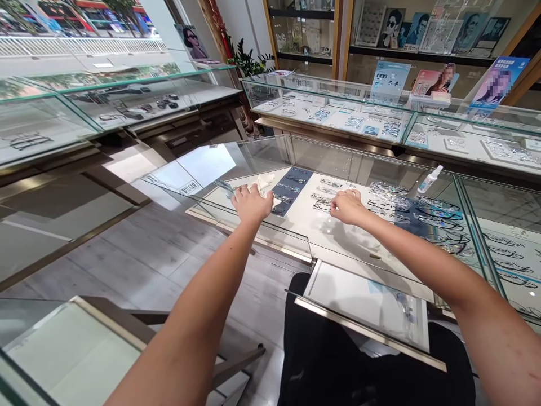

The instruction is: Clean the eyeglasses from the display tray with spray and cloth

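My left hand (252, 204) presses down on the glass counter top (291, 148), fingers bent over a crumpled cream-coloured cloth (264, 181) that sticks out past the fingers and thumb. To the right, my right hand (349, 206) is closed with curled fingers, resting at or just above the glass. Whether it holds anything is hidden. Beneath the glass, spectacle frames (291, 187) lie on a dark blue panel, and more frames (332, 182) lie near my right hand. A small white spray bottle (430, 179) is on the counter farther right.
An open drawer (367, 301) projects over my lap. More glass showcases (329, 90) stand behind, with upright advertising cards (389, 82) on top. Another showcase (143, 90) runs along the window. At lower left is a pale-topped piece of furniture (76, 349).
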`<move>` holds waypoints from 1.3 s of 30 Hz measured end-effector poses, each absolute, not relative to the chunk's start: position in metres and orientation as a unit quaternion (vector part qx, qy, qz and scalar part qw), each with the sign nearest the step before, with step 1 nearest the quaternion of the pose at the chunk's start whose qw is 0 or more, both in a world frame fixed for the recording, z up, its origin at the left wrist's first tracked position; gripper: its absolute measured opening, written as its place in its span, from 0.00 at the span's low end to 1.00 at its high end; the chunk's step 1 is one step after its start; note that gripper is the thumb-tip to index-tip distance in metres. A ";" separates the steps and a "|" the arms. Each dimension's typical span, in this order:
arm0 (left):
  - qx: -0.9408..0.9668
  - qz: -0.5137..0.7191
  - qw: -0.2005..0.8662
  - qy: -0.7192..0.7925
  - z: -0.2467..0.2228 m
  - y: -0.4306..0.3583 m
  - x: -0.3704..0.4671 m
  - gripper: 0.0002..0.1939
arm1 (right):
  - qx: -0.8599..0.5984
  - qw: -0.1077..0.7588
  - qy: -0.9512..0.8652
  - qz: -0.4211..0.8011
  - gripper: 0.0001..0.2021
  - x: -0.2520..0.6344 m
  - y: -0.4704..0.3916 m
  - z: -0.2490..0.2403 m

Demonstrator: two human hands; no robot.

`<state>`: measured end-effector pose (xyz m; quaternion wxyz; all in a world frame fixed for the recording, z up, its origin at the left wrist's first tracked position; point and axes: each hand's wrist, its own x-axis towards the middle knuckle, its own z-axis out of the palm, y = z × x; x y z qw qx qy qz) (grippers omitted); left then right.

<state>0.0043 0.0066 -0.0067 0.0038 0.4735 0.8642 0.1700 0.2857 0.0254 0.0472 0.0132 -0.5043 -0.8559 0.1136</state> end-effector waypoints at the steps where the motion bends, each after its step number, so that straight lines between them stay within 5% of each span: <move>1: 0.474 0.171 0.004 0.864 -0.006 0.006 0.004 0.41 | -0.507 0.016 -0.855 0.112 0.10 0.286 0.026 0.047; 39: 0.475 0.167 0.005 0.864 -0.006 0.006 0.003 0.40 | -0.507 0.031 -0.850 0.143 0.10 0.283 0.019 0.043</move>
